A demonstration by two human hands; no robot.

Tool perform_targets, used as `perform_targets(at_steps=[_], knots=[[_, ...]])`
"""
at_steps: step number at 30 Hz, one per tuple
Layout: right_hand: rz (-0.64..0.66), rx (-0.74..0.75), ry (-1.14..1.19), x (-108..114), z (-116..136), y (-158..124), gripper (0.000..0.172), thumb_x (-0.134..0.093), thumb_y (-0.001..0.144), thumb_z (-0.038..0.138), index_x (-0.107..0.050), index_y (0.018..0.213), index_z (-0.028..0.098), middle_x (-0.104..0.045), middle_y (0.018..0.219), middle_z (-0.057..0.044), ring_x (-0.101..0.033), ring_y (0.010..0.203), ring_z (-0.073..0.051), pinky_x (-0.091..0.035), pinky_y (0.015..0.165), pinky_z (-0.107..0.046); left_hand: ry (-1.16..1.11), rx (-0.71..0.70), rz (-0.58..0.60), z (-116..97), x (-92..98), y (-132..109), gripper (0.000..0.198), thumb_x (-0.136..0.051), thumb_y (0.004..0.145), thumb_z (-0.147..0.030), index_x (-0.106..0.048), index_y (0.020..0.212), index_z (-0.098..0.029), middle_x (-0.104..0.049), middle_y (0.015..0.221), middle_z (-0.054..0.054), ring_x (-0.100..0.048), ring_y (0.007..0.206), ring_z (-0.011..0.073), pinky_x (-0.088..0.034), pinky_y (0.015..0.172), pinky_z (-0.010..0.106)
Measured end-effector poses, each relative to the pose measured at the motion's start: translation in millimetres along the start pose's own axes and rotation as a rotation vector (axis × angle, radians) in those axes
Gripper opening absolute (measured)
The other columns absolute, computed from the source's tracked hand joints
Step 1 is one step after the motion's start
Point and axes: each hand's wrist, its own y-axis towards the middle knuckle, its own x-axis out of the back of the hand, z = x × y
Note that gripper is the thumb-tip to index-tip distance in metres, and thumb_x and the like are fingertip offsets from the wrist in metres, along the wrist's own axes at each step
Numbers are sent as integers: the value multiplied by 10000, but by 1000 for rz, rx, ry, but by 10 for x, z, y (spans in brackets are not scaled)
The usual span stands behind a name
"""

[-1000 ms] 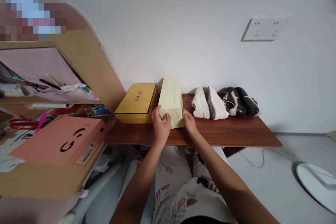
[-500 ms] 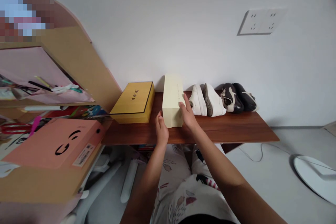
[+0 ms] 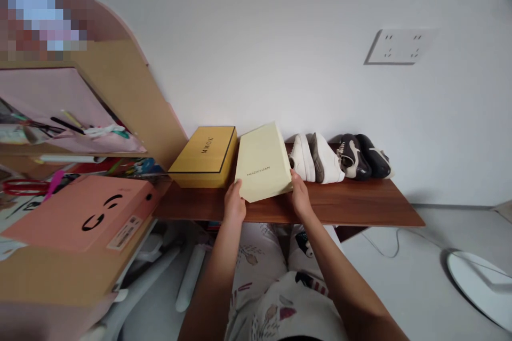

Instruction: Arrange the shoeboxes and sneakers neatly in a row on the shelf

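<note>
A pale cream shoe box (image 3: pixel 263 162) is tilted over the brown wooden shelf (image 3: pixel 352 205), its lettered lid facing me. My left hand (image 3: pixel 234 205) grips its near left corner and my right hand (image 3: pixel 300 196) grips its near right corner. A yellow box (image 3: pixel 204 155) with a black line lies flat just left of it. Right of it stand a pair of white sneakers (image 3: pixel 316 158) and a pair of dark shoes (image 3: pixel 365 157) against the wall.
A pink box (image 3: pixel 86 213) with a winking face lies at the left on a tan surface. Behind it are pink shelves (image 3: pixel 60 117) with pens and clutter. A wall socket (image 3: pixel 400 45) is above right. A white round base (image 3: pixel 480 277) and cable lie on the floor.
The cream box stood on its narrow side; both hands have now turned it so its broad lid faces up, tilted, and shifted to its near corners.
</note>
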Motion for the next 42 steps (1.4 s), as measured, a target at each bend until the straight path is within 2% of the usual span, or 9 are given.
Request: perform_targets(at_steps=[4,9,13,17,26,32,35,37,42], knots=[[64,-43,-17,-33,-3,-58,739,-422,885,735,-546,1401,222,-534,1461,-82,-409,1413,-284,-266,1197,-489,96,-134,45,-20,-44,76,243,-709,838,-303,-701,1022,-144,-726,1122,129,-675,1087,225,-502,1006,374],[143,-63,-50,-81,-12,-13,710,-428,882,732,-578,1361,230,-572,1424,-65,-454,1378,-273,-295,1184,-450,242,-269,36,50,-80,233,300,-682,853,-323,-690,1106,-161,-705,1184,124,-662,1104,225,-479,1031,380],[118,-96,-63,-133,-47,14,698,-412,886,731,-567,1363,245,-573,1425,-53,-477,1354,-265,-288,1185,-447,299,-298,51,77,-57,358,332,-671,859,-352,-680,1135,-168,-703,1182,124,-657,1108,228,-468,1040,391],[103,-116,-61,-200,-57,62,725,-420,875,745,-585,1329,205,-604,1381,-84,-506,1318,-285,-309,1170,-457,309,-309,40,45,-42,439,330,-684,852,-361,-682,1119,-169,-708,1159,125,-661,1096,222,-465,1044,388],[116,-70,-37,-293,-99,196,739,-417,864,759,-598,1310,199,-610,1370,-90,-514,1305,-275,-326,1153,-423,314,-354,48,-22,-107,552,293,-704,836,-366,-695,1042,-159,-715,1111,127,-651,1116,225,-458,1045,366],[133,-15,-22,-310,-64,204,700,-425,883,725,-623,1281,184,-636,1332,-103,-553,1262,-270,-353,1135,-429,397,-394,42,-13,-74,643,373,-677,832,-436,-677,1050,-132,-701,1141,142,-650,1098,222,-455,1042,382],[99,-55,-38,-173,-88,126,671,-531,842,701,-629,1279,202,-616,1364,-98,-534,1296,-273,-347,1146,-438,481,-456,-24,39,-41,610,453,-638,836,-522,-674,1036,-118,-704,1109,141,-637,1110,241,-445,1047,389],[38,-72,-41,8,-123,36,671,-608,805,674,-623,1288,209,-603,1380,-105,-538,1295,-277,-367,1136,-445,550,-466,-63,92,10,540,509,-586,850,-590,-672,1017,-117,-709,1067,136,-635,1104,254,-448,1039,389],[-147,-14,-4,691,-177,-133,537,-610,825,605,-679,1162,194,-702,1198,-122,-647,1115,-270,-485,1014,-444,697,-493,-82,233,184,288,493,-523,898,-571,-654,1121,-151,-685,1161,131,-621,1141,263,-431,1058,395]])
